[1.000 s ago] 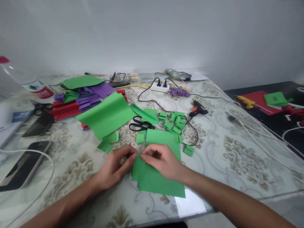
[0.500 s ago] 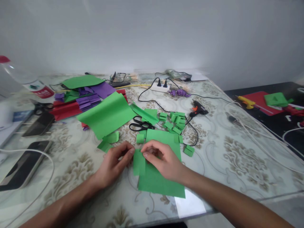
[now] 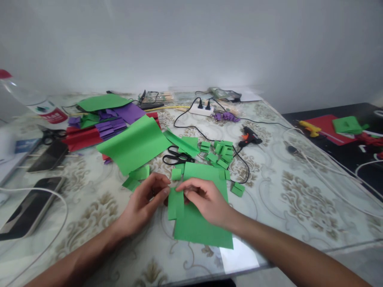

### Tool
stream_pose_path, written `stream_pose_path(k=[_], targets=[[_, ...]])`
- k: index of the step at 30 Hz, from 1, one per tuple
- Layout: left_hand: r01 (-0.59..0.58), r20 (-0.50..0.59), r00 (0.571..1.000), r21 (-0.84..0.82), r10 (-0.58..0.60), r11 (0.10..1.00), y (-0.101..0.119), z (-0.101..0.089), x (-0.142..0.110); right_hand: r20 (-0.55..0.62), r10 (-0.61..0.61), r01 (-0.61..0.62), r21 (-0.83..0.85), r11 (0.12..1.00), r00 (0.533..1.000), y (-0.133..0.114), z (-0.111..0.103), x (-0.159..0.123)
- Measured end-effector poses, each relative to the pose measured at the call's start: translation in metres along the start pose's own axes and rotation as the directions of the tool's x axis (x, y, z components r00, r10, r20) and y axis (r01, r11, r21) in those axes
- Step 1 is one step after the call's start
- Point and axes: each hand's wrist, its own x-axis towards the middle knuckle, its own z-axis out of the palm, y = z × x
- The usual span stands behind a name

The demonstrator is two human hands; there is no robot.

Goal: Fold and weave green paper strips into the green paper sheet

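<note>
Green paper was at my fingertips: a narrow green strip (image 3: 175,209), pinched at its upper end between my two hands. My left hand (image 3: 149,197) held the upper left corner, thumb and fingers drawn close together. My right hand (image 3: 206,201) had its index fingertip on the top edge and the thumb curled in near the right side, a narrow grip too; I cannot tell exactly how the hidden fingers met the paper. The strip overlapped the left edge of a larger green sheet (image 3: 206,233), which lay flat on the patterned tablecloth (image 3: 299,231) under my right hand.

Just beyond my fingers sat a small green square (image 3: 176,174), and behind it the black-handled scissors (image 3: 175,159). Small folded green pieces (image 3: 223,153) were heaped past the sheet's far edge, with a black glue gun (image 3: 251,138) near them on the right. Farther left, a big curled green sheet (image 3: 134,145) lay in front of purple paper (image 3: 110,128) and red paper (image 3: 82,139).
</note>
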Motion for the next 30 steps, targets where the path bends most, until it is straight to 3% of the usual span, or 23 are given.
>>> stream_pose_path(k=[10, 16, 22, 30], targets=[[0.053, 0.042, 0.998, -0.135, -0.048, 0.989, 0.007, -0.003, 0.002, 0.003, -0.011, 0.011, 0.137, 0.99, 1.0, -0.005, 0.001, 0.0], [0.037, 0.031, 0.999, -0.156, -0.033, 0.987, 0.005, -0.003, 0.001, -0.015, -0.034, 0.035, 0.084, 0.996, 0.999, -0.004, 0.002, 0.0], [0.045, 0.003, 0.999, -0.108, -0.045, 0.993, 0.004, 0.001, 0.001, -0.094, -0.003, 0.009, 0.068, 0.998, 0.996, 0.001, 0.003, 0.0], [-0.015, -0.046, 0.999, 0.014, 0.015, 1.0, -0.006, 0.003, -0.004, -0.111, -0.021, 0.024, 0.023, 0.999, 0.994, 0.002, 0.002, 0.0]])
